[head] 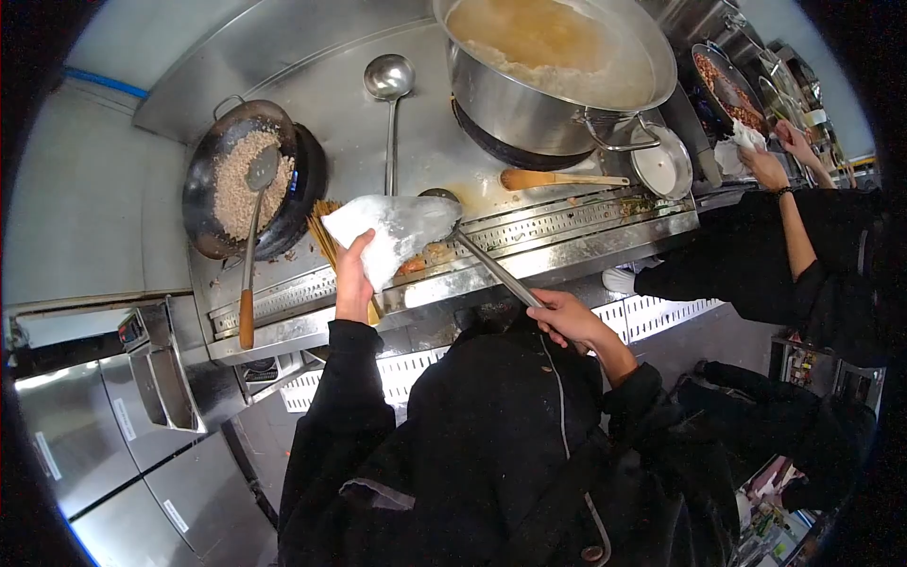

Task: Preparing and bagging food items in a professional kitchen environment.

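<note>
My left hand [353, 276] grips a crumpled white sheet [393, 227], either cloth or thin plastic; I cannot tell which. In my right hand [570, 317] is the metal handle of a ladle [496, 273], held over the front edge of the steel cooktop. The ladle's head is partly hidden by the white sheet's right end, and I cannot tell whether they touch. Behind the left hand a bamboo wok brush [324, 230] is partly covered. Past the sheet, a second steel ladle [390, 78] lies on the cooktop with its bowl away from me.
On the left, a wok [202, 227] holds crumbly minced food [237, 163] and a wood-handled spatula [253, 237]. A large stockpot [510, 117] of cloudy liquid stands behind. Nearby are a wooden-headed brush [528, 178] and a metal bowl [665, 166]. At right, a co-worker's hands [769, 170] are beside another pan [730, 88].
</note>
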Tool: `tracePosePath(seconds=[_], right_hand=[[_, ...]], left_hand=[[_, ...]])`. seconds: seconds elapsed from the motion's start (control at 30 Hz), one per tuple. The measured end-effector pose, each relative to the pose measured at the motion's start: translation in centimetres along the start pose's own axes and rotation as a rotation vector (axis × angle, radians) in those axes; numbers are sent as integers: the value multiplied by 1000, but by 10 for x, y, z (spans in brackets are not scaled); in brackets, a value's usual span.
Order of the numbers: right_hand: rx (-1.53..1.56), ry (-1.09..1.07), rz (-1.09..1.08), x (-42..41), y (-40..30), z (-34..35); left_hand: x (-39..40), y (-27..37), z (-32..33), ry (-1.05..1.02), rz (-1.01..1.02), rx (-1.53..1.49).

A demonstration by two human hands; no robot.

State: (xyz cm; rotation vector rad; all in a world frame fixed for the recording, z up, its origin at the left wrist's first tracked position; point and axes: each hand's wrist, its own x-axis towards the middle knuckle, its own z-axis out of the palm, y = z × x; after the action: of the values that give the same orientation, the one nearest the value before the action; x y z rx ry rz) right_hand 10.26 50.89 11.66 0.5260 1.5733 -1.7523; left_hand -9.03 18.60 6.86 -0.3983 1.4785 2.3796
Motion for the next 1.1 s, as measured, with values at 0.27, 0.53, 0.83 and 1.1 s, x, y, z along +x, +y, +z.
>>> tracePosePath(seconds=[0.27, 0.53, 0.83, 1.1], right_hand=[[14, -23, 10, 3, -1, 2], [99, -56, 35, -7, -7, 1], [13, -63, 4, -33, -30, 5], [-73, -61, -23, -45, -54, 14]], left_hand=[[10, -11, -14, -11, -75, -91], [1, -28, -21, 22, -31, -288], [-2, -40, -25, 27, 54, -434], [2, -32, -25, -13, 47, -606]])
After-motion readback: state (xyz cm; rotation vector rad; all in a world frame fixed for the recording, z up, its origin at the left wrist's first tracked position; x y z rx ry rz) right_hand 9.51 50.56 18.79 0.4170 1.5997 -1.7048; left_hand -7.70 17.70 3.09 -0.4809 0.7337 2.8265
